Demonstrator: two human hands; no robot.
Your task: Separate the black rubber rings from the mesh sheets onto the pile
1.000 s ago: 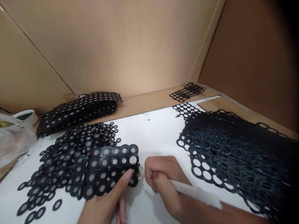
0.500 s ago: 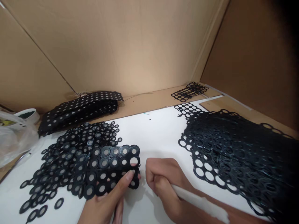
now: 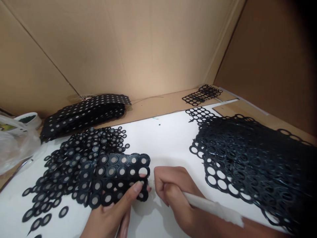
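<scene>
A black sheet of joined rings [image 3: 114, 172] is held at its right end by my left hand [image 3: 116, 208], thumb on top and fingertips showing beneath. Most of its rings show pale centres; one near the thumb is an open hole. Just right of the sheet, apart from it, my right hand [image 3: 173, 195] is closed round a white-wrapped handle [image 3: 213, 208]; its working tip is hidden by the fingers. Loose black rings [image 3: 66, 165] lie piled behind and left of the sheet.
On the right lies a large heap of black perforated ring sheets [image 3: 242, 158]. Folded black dotted sheets [image 3: 84, 112] rest at the back left, near a white cup [image 3: 34, 122] and clear plastic bag [image 3: 15, 145]. Another ring lattice [image 3: 201, 95] lies by the cardboard wall [image 3: 153, 46].
The view has shifted slightly. Both hands keep nearly the same pose, with the sheet still in my left hand and the handle in my right.
</scene>
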